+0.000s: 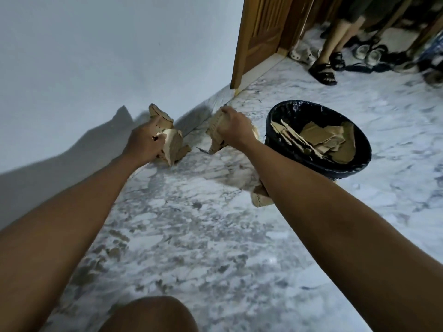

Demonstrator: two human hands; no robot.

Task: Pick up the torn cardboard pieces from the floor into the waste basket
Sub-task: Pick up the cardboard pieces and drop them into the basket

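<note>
Marbled floor (215,236) meets a pale wall. Left of the waste basket (282,140), each hand grips torn cardboard: left hand (146,142) one bundle (171,142), right hand (233,128) another (215,137). More scraps (321,140) lie inside the basket.

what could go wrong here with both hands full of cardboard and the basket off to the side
1. The left hand holds a loose bundle of torn cardboard far from the waste basket, so bits could drop on the way.
2. The basket already holds a pile of pieces near its rim; more may spill.
3. A piece on the floor, half hidden under the right forearm, could be missed.
</note>
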